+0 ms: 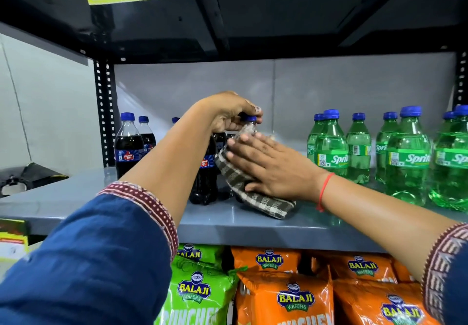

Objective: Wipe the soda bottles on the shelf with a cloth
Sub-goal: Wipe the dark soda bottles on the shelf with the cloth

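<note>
Head view: on the grey shelf [76, 198] a dark cola bottle [249, 132] stands upright between the two hands, its long axis vertical. The left hand [228, 114] comes over from above and pinches the blue cap [251, 118] with curled fingers, steadying the top. The right hand [268, 165] lies flat and open, fingers spread, pressing a checked cloth [243, 185] against the bottle's right side; the cloth's lower end trails onto the shelf. The bottle is almost hidden behind cloth and hands. Judging from this, the next stroke runs along the upright body, and the right hand is the one to make it. More cola bottles [129, 144] stand at left; green bottles [405, 157] wait at right, nearer the right hand.
</note>
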{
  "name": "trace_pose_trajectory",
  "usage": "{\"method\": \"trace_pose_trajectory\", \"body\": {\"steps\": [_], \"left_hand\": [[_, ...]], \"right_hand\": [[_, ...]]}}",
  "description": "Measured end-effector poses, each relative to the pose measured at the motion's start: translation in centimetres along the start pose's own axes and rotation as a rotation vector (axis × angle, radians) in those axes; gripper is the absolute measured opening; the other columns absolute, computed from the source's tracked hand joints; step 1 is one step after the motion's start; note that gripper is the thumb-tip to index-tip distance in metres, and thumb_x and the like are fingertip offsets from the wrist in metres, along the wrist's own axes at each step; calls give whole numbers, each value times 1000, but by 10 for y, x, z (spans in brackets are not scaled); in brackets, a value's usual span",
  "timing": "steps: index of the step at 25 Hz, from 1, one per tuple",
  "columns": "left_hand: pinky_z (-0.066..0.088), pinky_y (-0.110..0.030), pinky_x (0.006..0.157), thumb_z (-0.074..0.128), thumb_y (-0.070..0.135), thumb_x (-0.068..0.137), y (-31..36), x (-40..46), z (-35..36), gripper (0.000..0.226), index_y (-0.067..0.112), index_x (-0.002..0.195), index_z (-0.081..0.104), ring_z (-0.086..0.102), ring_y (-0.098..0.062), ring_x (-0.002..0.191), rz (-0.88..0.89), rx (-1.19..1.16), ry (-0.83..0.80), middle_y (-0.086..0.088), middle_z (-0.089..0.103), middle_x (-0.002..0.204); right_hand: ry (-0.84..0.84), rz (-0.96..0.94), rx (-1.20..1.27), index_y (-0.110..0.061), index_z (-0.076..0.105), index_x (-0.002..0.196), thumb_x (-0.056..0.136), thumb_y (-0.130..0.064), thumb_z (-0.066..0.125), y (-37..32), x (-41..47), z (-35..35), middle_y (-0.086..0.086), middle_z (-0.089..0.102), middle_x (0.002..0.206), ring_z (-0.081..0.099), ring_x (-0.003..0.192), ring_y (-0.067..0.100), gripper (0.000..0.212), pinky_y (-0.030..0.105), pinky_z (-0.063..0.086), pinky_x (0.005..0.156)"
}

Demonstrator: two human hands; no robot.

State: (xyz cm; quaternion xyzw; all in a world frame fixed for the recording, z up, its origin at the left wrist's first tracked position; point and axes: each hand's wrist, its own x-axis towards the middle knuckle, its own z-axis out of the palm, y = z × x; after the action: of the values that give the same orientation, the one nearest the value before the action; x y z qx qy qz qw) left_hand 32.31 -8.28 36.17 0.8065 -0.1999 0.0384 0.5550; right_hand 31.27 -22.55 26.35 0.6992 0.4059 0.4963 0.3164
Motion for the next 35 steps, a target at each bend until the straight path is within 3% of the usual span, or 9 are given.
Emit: {"method": "trace_pose_trajectory", "body": {"steps": [6,10,13,17,20,23,26,31,35], "left_hand": [[50,-23,78,49,9,87,0,5,-4,15,7,80,63,62,-10,76,-73,-65,-48,-1,70,71],[50,-22,77,49,9,87,0,6,-4,16,6,81,63,62,-11,77,-93,-65,-53,-2,69,76],[50,-20,76,49,11,87,0,6,-4,16,7,82,64,61,-9,76,-94,-61,-65,2,72,63],[51,-23,77,50,9,86,-2,10,-3,15,6,81,63,64,-11,74,-92,-71,-50,2,72,59],[54,-23,71,50,7,86,-2,12,-5,13,6,82,63,67,-9,69,-100,-95,-46,1,73,60],[56,-23,68,52,6,85,2,12,-4,12,5,87,63,70,-10,67,-106,-97,-54,-1,74,65],[55,-22,66,51,6,86,0,10,-6,13,4,90,63,70,-9,61,-109,-101,-54,-1,74,65],[54,-21,72,51,10,86,1,7,-4,15,5,88,64,69,-7,65,-93,-40,-80,2,74,65],[55,-22,70,52,8,86,0,7,-4,15,2,91,64,70,-9,63,-83,-80,-69,-2,74,68]], "right_hand": [[7,-67,-26,-9,38,136,89,-51,32,-2,-1,6,9,43,143,35,133,28,63,45,23,110],[18,-32,30,-10,37,137,89,-51,33,-1,-2,8,10,42,143,33,134,29,64,47,27,109],[44,20,59,-10,41,134,88,-48,36,-1,-2,7,10,46,141,37,131,30,60,46,32,107],[73,10,222,-9,57,121,90,-25,43,-15,0,4,9,59,128,48,124,31,38,47,38,103],[-33,3,485,-4,67,102,88,-8,46,-24,4,-4,13,69,113,55,117,31,26,47,53,87],[-143,72,511,-5,63,111,90,-4,50,-24,2,-8,13,61,126,43,128,28,25,46,43,99],[-149,26,364,-8,45,131,95,-10,43,-11,2,-7,11,42,144,26,138,28,36,39,17,114],[81,226,291,-9,55,124,87,-3,54,-5,-5,-9,14,53,134,45,126,36,37,46,36,105],[-114,179,405,-20,45,132,91,-20,50,-17,-7,0,4,27,152,12,142,26,41,43,9,115]]}}
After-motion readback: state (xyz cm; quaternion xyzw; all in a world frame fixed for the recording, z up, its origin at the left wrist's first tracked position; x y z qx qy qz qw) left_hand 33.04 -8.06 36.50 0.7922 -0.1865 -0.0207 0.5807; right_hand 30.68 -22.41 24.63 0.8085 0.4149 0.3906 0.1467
